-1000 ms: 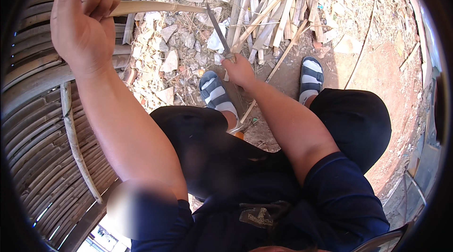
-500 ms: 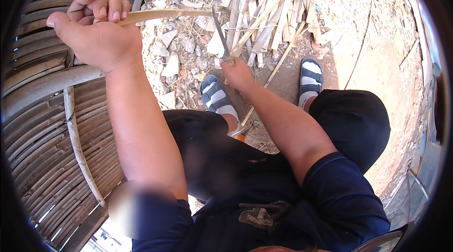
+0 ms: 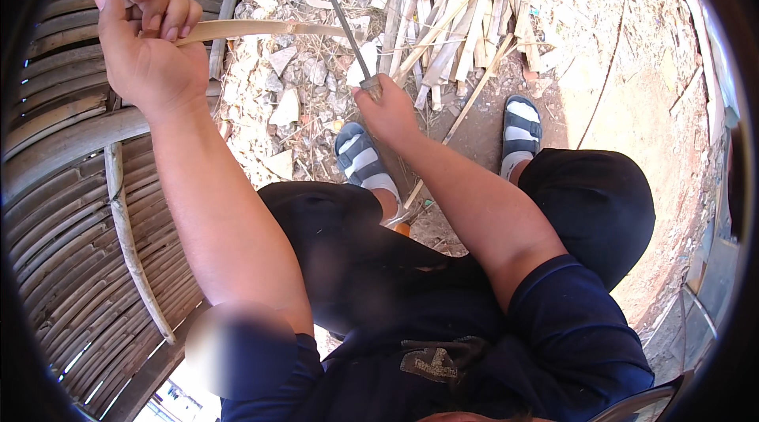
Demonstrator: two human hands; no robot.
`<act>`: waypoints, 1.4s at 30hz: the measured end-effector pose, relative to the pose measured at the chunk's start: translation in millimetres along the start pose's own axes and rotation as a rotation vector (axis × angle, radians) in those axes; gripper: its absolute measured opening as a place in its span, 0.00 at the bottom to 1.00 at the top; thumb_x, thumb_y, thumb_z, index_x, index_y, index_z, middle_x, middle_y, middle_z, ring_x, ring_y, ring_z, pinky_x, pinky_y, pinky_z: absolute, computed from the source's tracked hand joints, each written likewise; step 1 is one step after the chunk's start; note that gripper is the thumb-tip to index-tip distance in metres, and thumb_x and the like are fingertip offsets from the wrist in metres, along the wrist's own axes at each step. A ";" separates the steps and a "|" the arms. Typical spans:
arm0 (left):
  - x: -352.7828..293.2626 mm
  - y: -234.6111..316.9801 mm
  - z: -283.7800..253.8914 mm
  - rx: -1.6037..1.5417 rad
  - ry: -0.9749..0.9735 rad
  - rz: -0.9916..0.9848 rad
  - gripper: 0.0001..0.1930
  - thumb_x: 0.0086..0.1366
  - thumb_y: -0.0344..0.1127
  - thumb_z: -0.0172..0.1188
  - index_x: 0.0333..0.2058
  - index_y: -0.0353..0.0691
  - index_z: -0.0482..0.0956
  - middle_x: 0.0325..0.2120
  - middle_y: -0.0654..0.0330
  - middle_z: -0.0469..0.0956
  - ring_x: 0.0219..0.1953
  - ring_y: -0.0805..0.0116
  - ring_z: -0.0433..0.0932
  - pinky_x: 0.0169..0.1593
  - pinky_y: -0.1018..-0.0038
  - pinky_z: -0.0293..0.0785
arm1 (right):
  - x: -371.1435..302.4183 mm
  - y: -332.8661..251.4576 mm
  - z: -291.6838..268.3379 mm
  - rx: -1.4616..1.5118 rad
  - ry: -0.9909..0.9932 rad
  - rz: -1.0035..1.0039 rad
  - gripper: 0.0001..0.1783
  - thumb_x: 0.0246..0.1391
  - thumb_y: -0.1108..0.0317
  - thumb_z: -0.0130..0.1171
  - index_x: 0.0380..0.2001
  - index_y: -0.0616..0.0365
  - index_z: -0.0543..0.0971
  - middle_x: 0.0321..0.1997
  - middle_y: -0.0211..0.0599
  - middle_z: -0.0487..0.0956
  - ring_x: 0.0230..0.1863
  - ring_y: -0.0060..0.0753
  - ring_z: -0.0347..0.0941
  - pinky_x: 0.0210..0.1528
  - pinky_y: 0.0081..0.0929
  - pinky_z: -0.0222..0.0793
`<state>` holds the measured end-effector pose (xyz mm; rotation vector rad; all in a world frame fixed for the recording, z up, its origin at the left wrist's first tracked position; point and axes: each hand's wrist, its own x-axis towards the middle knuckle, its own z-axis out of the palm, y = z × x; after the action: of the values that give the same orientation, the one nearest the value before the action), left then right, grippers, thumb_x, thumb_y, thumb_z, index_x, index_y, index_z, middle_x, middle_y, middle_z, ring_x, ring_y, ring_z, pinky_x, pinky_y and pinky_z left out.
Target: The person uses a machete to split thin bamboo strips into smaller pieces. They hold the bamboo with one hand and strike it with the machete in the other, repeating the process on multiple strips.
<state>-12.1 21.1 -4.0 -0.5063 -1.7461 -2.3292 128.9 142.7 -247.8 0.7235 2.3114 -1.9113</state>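
Raised at the upper left, my left hand (image 3: 158, 50) is closed around one end of a pale bamboo strip (image 3: 253, 29). The strip runs rightward, roughly level, with a knot along its length. My right hand (image 3: 386, 112) grips the handle of a long, narrow knife (image 3: 345, 22), whose dark blade points up and to the left. The blade crosses the strip's far end in view; whether they touch I cannot tell. Part of the knife's handle is hidden in my fist.
A heap of split bamboo strips (image 3: 458, 15) lies ahead of my sandalled feet, with one long thin stick (image 3: 458, 121) between them. Broken stones and straw (image 3: 288, 66) cover the ground at left. A bamboo-slat wall (image 3: 71, 240) rises on the left.
My left hand has shifted left with the bamboo strip. My right hand has moved slightly up and left, and the knife blade now tilts further left.
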 end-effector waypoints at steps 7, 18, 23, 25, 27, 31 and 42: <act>1.1 -2.8 5.0 0.005 -0.005 -0.003 0.19 0.74 0.49 0.56 0.30 0.39 0.74 0.17 0.67 0.58 0.20 0.75 0.53 0.27 0.73 0.52 | 3.2 19.7 11.2 -0.103 0.033 -0.034 0.28 0.59 0.53 0.62 0.47 0.70 0.76 0.34 0.60 0.83 0.38 0.59 0.83 0.44 0.46 0.75; 3.9 12.1 -1.5 0.012 -0.132 0.022 0.20 0.71 0.50 0.55 0.26 0.39 0.74 0.16 0.69 0.54 0.19 0.74 0.49 0.27 0.73 0.48 | 7.7 29.3 -0.4 -0.226 -0.062 0.210 0.32 0.58 0.51 0.58 0.51 0.74 0.76 0.46 0.70 0.81 0.52 0.66 0.79 0.57 0.50 0.73; 14.6 31.8 -20.9 -0.065 -0.344 -0.005 0.19 0.70 0.49 0.52 0.26 0.40 0.75 0.16 0.68 0.53 0.19 0.74 0.48 0.28 0.71 0.47 | 2.1 22.3 -3.2 -0.168 0.022 0.217 0.31 0.59 0.52 0.60 0.49 0.74 0.76 0.44 0.70 0.81 0.50 0.68 0.79 0.55 0.51 0.73; 10.6 28.0 -12.9 -0.041 -0.249 0.002 0.18 0.70 0.47 0.53 0.25 0.40 0.74 0.16 0.68 0.52 0.20 0.74 0.47 0.28 0.71 0.47 | 6.1 40.1 3.2 -0.201 0.050 0.137 0.29 0.58 0.53 0.60 0.48 0.72 0.76 0.41 0.65 0.82 0.44 0.62 0.81 0.49 0.49 0.75; 11.6 23.7 -15.0 -0.007 -0.253 -0.035 0.18 0.71 0.47 0.53 0.27 0.38 0.74 0.16 0.67 0.54 0.20 0.74 0.51 0.28 0.71 0.50 | 9.2 45.3 5.7 -0.063 -0.042 0.204 0.27 0.59 0.53 0.60 0.46 0.70 0.76 0.35 0.57 0.81 0.36 0.51 0.80 0.40 0.44 0.75; 10.0 11.8 -10.4 0.086 -0.229 -0.109 0.17 0.72 0.45 0.54 0.26 0.40 0.71 0.17 0.68 0.54 0.20 0.74 0.51 0.29 0.72 0.49 | 9.2 37.8 11.4 0.424 -0.300 0.494 0.22 0.62 0.54 0.60 0.44 0.64 0.73 0.24 0.38 0.74 0.23 0.28 0.72 0.23 0.31 0.66; 2.6 -0.1 19.5 0.174 -0.094 -0.035 0.16 0.71 0.42 0.58 0.26 0.40 0.71 0.18 0.68 0.57 0.19 0.76 0.49 0.28 0.72 0.47 | 12.3 24.7 16.3 0.000 0.318 -0.062 0.26 0.61 0.54 0.61 0.47 0.69 0.73 0.28 0.53 0.81 0.31 0.53 0.79 0.35 0.48 0.72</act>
<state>-11.5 39.9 1.8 -0.5679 -1.9923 -2.1817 123.5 134.4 -278.2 1.0360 2.5391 -1.9451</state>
